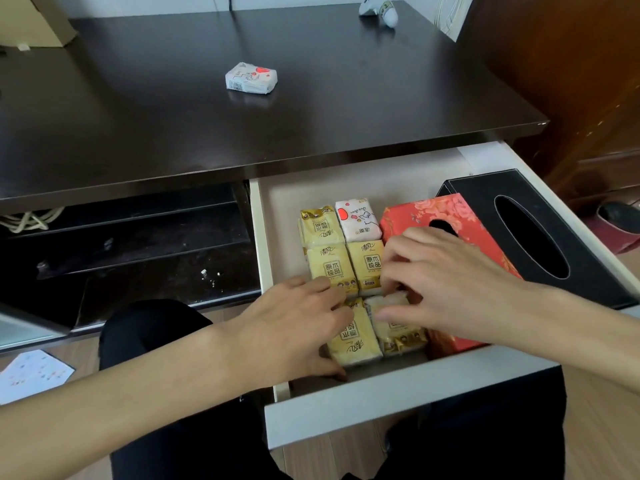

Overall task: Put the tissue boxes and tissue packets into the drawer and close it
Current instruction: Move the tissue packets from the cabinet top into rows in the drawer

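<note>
The white drawer (398, 403) stands pulled out under the dark desk. Inside lie several yellow tissue packets (332, 268) in rows, one white packet with red print (356, 220), a red floral tissue box (450, 216) and a black tissue box (540, 233) at the right. My left hand (294, 327) rests on the near-left yellow packet (353, 344), fingers spread over its edge. My right hand (446, 282) presses its fingertips on the near-right yellow packet (401, 337), partly covering the red box. Another white packet with red print (251, 79) lies on the desktop.
The dark desk top (311, 109) overhangs the drawer's back. A white controller (379, 10) lies at the desk's far edge. A brown wooden cabinet (571, 81) stands to the right. Dark shelves (138, 244) sit left of the drawer. My legs in black are below.
</note>
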